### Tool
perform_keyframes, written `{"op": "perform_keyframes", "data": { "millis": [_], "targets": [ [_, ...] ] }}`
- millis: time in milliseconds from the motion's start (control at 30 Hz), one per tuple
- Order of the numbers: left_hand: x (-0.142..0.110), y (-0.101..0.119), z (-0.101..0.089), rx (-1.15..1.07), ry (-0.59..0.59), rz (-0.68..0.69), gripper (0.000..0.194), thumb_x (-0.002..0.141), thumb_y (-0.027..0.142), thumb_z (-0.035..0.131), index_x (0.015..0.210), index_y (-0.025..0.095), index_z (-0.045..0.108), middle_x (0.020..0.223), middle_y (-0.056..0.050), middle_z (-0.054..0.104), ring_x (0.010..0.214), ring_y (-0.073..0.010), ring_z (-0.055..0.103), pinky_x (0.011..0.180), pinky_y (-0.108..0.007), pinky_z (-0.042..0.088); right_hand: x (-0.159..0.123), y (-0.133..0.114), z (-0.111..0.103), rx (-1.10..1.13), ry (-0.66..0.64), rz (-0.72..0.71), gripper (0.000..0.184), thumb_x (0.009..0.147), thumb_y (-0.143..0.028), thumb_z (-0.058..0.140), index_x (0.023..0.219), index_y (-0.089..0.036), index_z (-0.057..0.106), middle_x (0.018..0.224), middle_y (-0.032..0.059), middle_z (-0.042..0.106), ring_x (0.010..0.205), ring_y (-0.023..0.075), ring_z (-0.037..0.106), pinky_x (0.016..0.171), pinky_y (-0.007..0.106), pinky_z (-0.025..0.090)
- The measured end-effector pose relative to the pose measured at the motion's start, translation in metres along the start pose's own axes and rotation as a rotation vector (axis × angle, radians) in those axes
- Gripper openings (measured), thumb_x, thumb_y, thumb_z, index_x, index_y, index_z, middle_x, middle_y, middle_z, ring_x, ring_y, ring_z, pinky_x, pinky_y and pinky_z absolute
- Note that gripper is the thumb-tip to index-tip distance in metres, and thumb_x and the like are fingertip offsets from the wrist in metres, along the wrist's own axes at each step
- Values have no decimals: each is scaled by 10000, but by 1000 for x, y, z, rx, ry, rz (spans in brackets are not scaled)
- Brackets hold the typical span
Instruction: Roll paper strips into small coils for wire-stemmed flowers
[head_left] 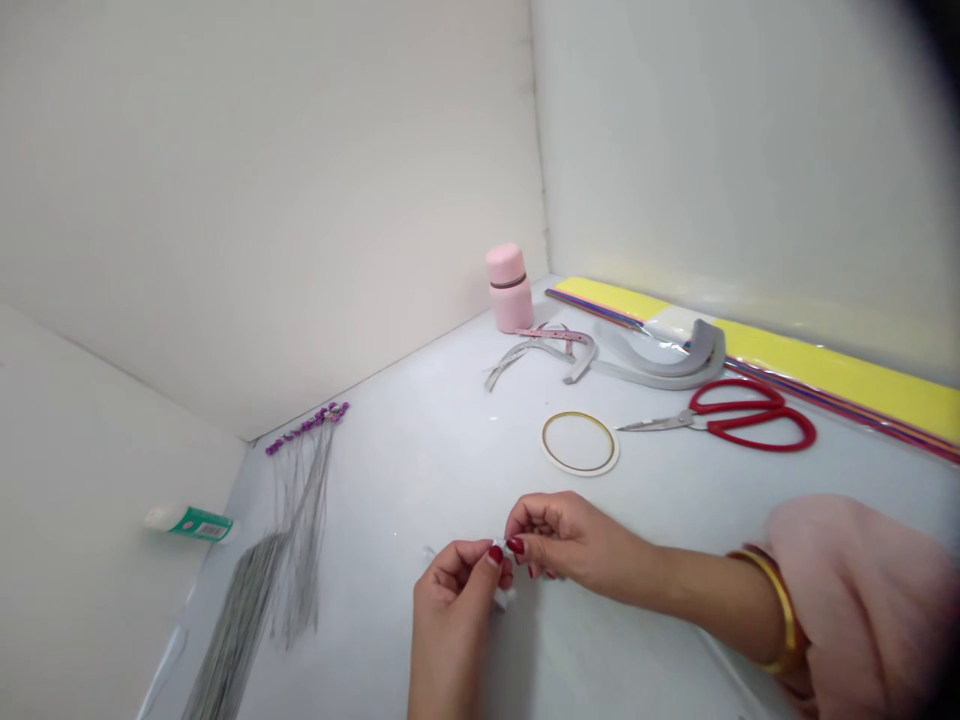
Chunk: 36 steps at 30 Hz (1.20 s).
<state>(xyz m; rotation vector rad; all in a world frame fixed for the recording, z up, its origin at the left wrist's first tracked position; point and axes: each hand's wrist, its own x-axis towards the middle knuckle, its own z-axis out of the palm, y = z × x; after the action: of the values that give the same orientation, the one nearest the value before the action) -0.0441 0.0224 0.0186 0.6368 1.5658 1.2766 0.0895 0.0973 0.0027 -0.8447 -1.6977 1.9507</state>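
Note:
My left hand point(450, 590) and my right hand point(562, 535) meet low in the middle of the view. Between their fingertips they pinch a small piece of white paper point(499, 572), mostly hidden by the fingers. Nearest to my hands, up and to the right, lies a white ring with a gold edge point(580, 443). Red-handled scissors point(731, 415) lie beyond it. A gold bangle point(772, 610) circles my right wrist, below a pink sleeve point(855, 600).
A pink bottle point(508, 290) stands in the far corner beside curled grey paper strips point(660, 355). Yellow strip packs point(825, 350) line the right wall. Left lie purple-tipped wires point(304, 425), a grey wire bundle point(232, 630) and a green-labelled glue tube point(191, 523).

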Motion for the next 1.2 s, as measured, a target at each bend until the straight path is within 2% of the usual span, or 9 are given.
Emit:
{"op": "perform_keyframes", "data": {
  "millis": [200,300,400,533,600,733,933,1033,1200],
  "targets": [
    [1,2,-4,-179,-170,-196,266,670,372,643,594,122,596,562,-32,595,524,-102,496,527,-205,355,0,-4,0,122,-61,42,231,767,-367,551,735,-140,520,601,-11,560,492,68,469,468,183,340],
    [-1,10,-6,-100,-241,-207,311,692,409,615,574,124,576,503,-16,572,461,-75,444,481,-184,311,1,-7,-3,222,-87,85,257,744,-381,582,723,-135,509,553,-31,537,474,63,482,465,178,342],
    [-2,14,-8,37,-288,-160,277,624,374,680,565,143,539,508,-10,578,479,-87,468,506,-189,336,2,-8,-5,261,-104,98,255,736,-368,596,713,-131,506,552,-31,541,469,60,489,459,174,339],
    [-5,12,-8,344,-204,39,279,641,382,655,544,157,523,483,5,534,455,-98,443,462,-199,313,1,-6,-4,250,-82,103,252,730,-370,598,710,-136,504,577,-27,550,466,61,487,452,178,334],
    [-5,10,-6,313,-186,68,257,650,386,646,593,156,545,530,-1,557,483,-103,459,473,-197,327,1,-6,-3,229,-80,94,252,737,-374,587,716,-137,503,581,-22,557,465,61,484,454,178,336],
    [-2,8,-4,139,-120,58,241,651,367,655,714,142,599,621,-16,611,552,-111,505,536,-202,382,1,-5,-2,163,-82,83,231,748,-363,570,718,-144,503,551,-37,522,452,61,471,438,173,338],
    [0,4,-4,147,-168,22,232,654,354,661,682,134,596,614,-20,609,594,-129,527,561,-215,392,0,0,-1,92,-62,26,180,781,-317,530,727,-147,504,545,-36,508,464,65,459,437,172,342],
    [0,-3,-3,141,-90,45,237,671,350,650,604,132,583,556,-4,584,533,-103,490,514,-196,357,-2,1,-1,3,-67,-43,158,805,-284,495,722,-151,506,583,-23,528,498,69,459,468,179,357],
    [0,-7,2,-167,-148,-151,239,701,308,637,583,119,552,520,-11,594,471,-68,484,494,-171,359,-3,-2,0,-58,-114,-83,173,832,-284,450,743,-152,517,654,13,599,526,81,478,500,194,379]
  ]
}}
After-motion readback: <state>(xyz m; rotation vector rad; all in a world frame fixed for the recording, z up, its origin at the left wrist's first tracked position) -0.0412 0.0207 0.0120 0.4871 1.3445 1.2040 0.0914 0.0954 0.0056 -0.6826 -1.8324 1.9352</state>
